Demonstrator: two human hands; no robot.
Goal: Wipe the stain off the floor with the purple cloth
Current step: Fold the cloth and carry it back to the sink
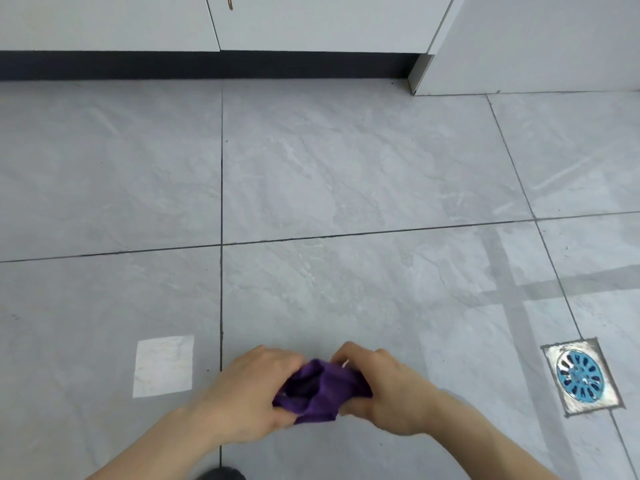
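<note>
A bunched purple cloth sits between my two hands, low in the middle of the view, just above the grey tiled floor. My left hand grips its left side and my right hand grips its right side. A small white tag pokes out near my right fingers. I cannot make out a distinct stain on the tiles; a faint brownish smudge shows at the far left.
White cabinet doors with a black kickboard run along the back. A white panel stands at back right. A square floor drain with a blue grate lies at the right. A bright light patch lies left of my hands.
</note>
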